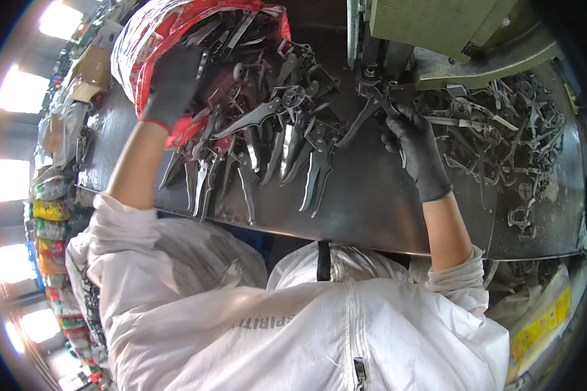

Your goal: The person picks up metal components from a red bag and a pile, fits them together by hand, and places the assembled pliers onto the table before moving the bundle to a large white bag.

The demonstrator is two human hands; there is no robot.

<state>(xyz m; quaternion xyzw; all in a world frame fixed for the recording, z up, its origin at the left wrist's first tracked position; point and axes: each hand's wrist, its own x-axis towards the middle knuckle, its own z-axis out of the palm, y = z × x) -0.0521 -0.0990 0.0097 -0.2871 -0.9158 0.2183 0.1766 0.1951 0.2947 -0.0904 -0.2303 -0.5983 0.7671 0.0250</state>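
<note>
Steadying the plier-shaped tool (361,119) matters most: it stands right of centre on the far side, its jointed head beneath the green machine (430,26), and the gloved right hand (412,138) appears closed around one handle. A grip low on that handle, clear of the machine's parts, seems safest. The left hand (175,81), blurred, is at the red-and-white bag (132,55), far left; whether it grips anything, I cannot tell. Lifting tools singly from the tangled pile (288,146) should limit snagging.
</note>
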